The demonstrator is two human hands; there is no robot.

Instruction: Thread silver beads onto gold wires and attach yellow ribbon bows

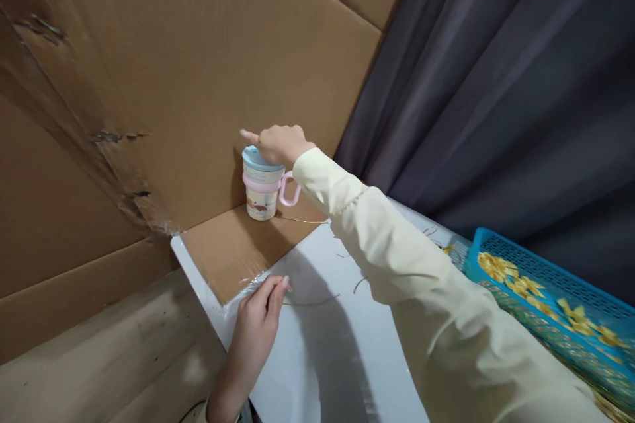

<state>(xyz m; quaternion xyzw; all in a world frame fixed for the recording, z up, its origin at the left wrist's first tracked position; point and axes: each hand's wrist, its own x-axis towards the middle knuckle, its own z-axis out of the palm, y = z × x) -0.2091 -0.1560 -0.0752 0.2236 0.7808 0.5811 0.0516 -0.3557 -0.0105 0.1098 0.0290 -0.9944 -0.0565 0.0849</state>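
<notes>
Cup (pixel 262 203) is stood upright on cardboard (pixel 213 252). Its lid (pixel 254 158) is overlapped by the right grip (pixel 280 144), forefinger extended; whether it is grasped cannot be told. Nearer than the cup, the left grip (pixel 258 310) is pinched closed, contents unclear. The cup could be toppled by an off-centre press.

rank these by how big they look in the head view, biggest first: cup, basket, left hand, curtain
1. Curtain
2. Basket
3. Cup and left hand: too alike to rank
</notes>
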